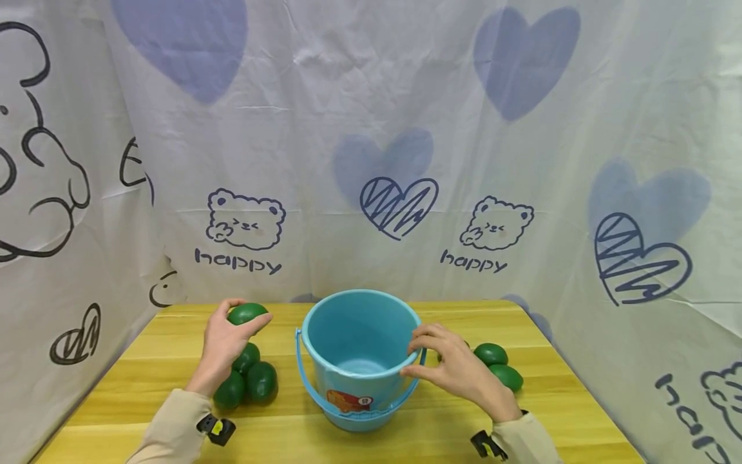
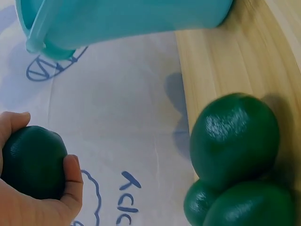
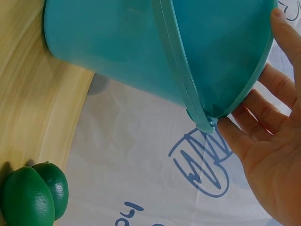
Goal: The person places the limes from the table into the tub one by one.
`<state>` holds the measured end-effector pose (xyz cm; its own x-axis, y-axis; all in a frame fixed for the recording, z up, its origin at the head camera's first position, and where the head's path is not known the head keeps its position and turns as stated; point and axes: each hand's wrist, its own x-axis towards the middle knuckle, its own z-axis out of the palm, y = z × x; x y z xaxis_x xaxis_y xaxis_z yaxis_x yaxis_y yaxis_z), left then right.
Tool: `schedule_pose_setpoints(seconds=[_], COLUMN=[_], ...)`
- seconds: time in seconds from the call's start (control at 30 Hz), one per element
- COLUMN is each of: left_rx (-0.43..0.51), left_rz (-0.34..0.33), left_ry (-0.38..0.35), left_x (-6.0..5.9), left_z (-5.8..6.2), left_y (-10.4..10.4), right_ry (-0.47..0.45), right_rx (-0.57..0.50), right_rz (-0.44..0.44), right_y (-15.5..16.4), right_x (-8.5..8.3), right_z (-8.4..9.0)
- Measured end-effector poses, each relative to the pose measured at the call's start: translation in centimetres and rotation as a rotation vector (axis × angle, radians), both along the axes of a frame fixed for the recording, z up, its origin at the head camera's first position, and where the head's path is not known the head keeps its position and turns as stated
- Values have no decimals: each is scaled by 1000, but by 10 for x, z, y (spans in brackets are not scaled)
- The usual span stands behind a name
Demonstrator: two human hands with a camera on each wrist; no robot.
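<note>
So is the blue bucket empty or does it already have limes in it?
Empty as far as the head view shows: the bucket stands upright with a bare blue floor. The left hand holds a lime outside it.

Bucket (image 1: 359,357) was light blue w/ orange sticker (image 1: 350,401); limes (image 1: 249,380) left of it dark green; counter (image 1: 406,438) yellow wood-grain; backdrop (image 1: 371,129) white w/ blue hearts.

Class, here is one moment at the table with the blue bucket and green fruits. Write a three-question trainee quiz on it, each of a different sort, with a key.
1. True or false: the left hand holds a green fruit.
2. Which part of the blue bucket does the right hand touch? A handle only, B rim, C base.
3. How many green fruits lie on the table beneath the left hand?

Key: 1 true; 2 B; 3 three.
</note>
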<state>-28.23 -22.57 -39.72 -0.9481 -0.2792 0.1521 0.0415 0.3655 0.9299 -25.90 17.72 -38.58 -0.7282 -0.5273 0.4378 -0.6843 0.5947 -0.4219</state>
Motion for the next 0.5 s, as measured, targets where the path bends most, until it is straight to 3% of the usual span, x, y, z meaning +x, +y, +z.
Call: schedule_pose_setpoints(seconds=[0.27,0.37,0.5], left_rx=[-8,-12,-33], left_rz=[-54,-82,-166], left_ry=[54,112,236], left_x=[5,6,10], left_z=[4,3,0], left_y=[15,23,36], right_ry=[10,12,14], right_rx=[-3,-4,-2], right_rz=[-1,-3,-8], right_y=[0,0,0], right_x=[-1,0,0], right_z=[0,-1,-1])
